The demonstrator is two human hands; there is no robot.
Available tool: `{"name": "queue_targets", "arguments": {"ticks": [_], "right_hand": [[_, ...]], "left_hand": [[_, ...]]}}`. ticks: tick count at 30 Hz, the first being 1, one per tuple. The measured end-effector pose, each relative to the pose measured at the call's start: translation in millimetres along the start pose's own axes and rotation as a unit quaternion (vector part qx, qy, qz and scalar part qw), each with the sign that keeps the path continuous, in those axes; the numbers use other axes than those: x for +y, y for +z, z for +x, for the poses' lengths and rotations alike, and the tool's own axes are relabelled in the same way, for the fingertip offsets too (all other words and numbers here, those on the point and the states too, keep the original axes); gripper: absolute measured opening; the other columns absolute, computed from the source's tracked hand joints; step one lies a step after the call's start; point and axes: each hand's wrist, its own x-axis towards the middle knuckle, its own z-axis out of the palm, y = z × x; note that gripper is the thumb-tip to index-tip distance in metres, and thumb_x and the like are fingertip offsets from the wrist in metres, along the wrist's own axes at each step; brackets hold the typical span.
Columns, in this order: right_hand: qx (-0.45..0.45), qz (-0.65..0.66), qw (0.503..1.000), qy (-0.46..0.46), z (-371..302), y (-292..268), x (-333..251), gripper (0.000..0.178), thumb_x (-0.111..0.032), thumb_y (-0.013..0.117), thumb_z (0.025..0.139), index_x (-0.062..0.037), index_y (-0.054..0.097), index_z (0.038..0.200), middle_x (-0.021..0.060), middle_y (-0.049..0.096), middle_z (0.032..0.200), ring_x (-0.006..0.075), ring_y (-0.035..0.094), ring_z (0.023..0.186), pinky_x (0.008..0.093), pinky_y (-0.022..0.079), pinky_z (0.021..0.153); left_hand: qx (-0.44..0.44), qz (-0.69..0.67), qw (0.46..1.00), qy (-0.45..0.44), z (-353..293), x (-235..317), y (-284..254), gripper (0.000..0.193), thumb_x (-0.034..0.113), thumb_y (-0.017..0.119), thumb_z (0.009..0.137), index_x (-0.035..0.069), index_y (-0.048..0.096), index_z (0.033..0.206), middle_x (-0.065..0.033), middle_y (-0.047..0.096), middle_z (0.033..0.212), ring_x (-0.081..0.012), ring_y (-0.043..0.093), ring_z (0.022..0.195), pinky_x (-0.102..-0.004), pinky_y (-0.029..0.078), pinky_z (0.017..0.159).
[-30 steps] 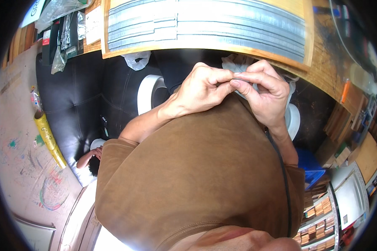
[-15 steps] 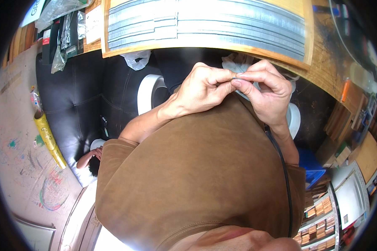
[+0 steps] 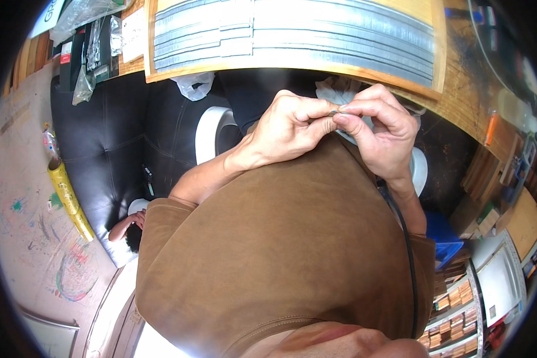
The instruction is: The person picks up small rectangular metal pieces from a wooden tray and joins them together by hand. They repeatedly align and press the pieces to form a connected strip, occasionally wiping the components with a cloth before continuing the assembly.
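My left hand (image 3: 292, 126) and my right hand (image 3: 383, 128) meet fingertip to fingertip over my lap, just off the table's near edge. Between both thumbs and index fingers is a tiny, thin, dark grey piece (image 3: 335, 112). Most of it is hidden by the fingers, and its kind is too small to make out. Both hands are closed in a pinch. Beyond them on the table lies a wooden-framed tray (image 3: 292, 73) with long, flat grey strips (image 3: 340, 45) laid side by side in rows.
Plastic bags and packets (image 3: 89, 53) lie at the table's far left. An orange item (image 3: 491, 129) is by the right edge. A black tufted couch (image 3: 101, 128) stands at left, where another person's arm (image 3: 122, 228) shows. A blue bin (image 3: 444, 241) sits low at right.
Both hands stay almost in place. My right fingertips have shifted very slightly to the right, and a bit more of the small piece shows between the fingers.
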Motion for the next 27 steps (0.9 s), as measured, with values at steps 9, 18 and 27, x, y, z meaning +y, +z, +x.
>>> {"name": "queue_targets", "arguments": {"ticks": [9,18,27], "right_hand": [[0.006,-0.055,0.998,-0.037,1.2,3.8,-4.4,0.013,0.002,0.082,0.083,0.0003,0.078,0.095,0.0064,0.067,0.086,0.0136,0.066,0.077,0.0247,0.052,0.067],[0.032,-0.06,0.997,-0.02,1.1,-3.5,-9.9,0.012,0.006,0.081,0.082,0.0007,0.077,0.092,0.006,0.067,0.086,0.0135,0.066,0.077,0.0246,0.052,0.068],[0.225,-0.395,0.888,-0.06,16.9,-127.1,-72.4,0.011,0.004,0.08,0.085,0.0033,0.078,0.095,0.0056,0.071,0.087,0.0105,0.064,0.08,0.0225,0.05,0.072]], "left_hand": [[0.009,0.004,1.0,0.002,-0.6,-0.1,0.2,0.018,0.008,0.077,0.094,0.0,0.077,0.11,-0.011,0.076,0.08,-0.0062,0.065,0.066,-0.0222,0.049,0.057],[0.053,-0.059,0.996,0.033,5.0,3.1,8.9,0.017,0.003,0.074,0.093,0.001,0.077,0.11,-0.0151,0.076,0.08,-0.0116,0.072,0.068,-0.0252,0.055,0.062],[0.051,-0.058,0.994,0.072,12.4,4.4,5.4,0.024,-0.003,0.073,0.092,-0.002,0.075,0.116,-0.0154,0.078,0.106,-0.018,0.078,0.092,-0.0266,0.061,0.084]]}}
